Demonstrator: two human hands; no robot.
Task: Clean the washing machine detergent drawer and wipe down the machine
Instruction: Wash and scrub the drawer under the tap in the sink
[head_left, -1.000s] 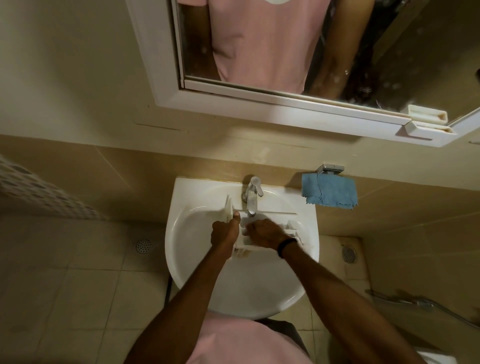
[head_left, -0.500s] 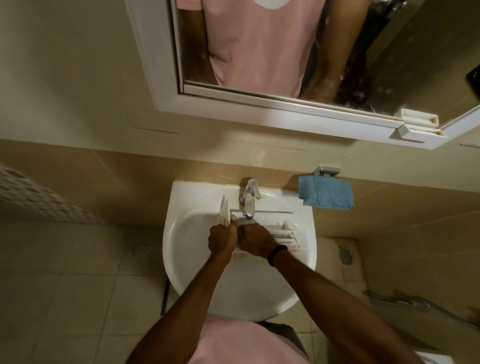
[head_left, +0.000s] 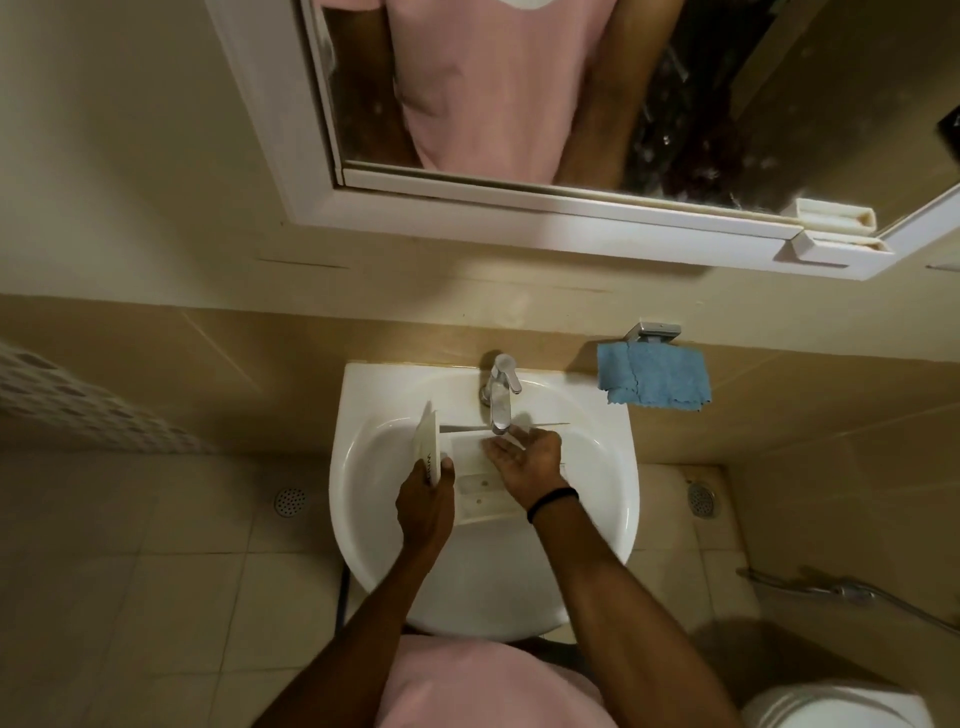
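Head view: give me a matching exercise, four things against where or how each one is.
Things:
1 detergent drawer
2 blue cloth
3 left hand
4 right hand

States:
A open, fingers under the tap
B inside the sink basin
C hangs on the wall
D grips the drawer's front panel

Pairs: 1-B; 2-C; 3-D; 4-A

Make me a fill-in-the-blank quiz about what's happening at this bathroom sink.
1. The left hand grips the white plastic detergent drawer in the white ceramic sink; the right hand holds its palm ____.
2. The thin wristband on the right wrist is ____.
3. The fringed cloth hanging right of the chrome tap is ____.
Missing words: up; black; blue.
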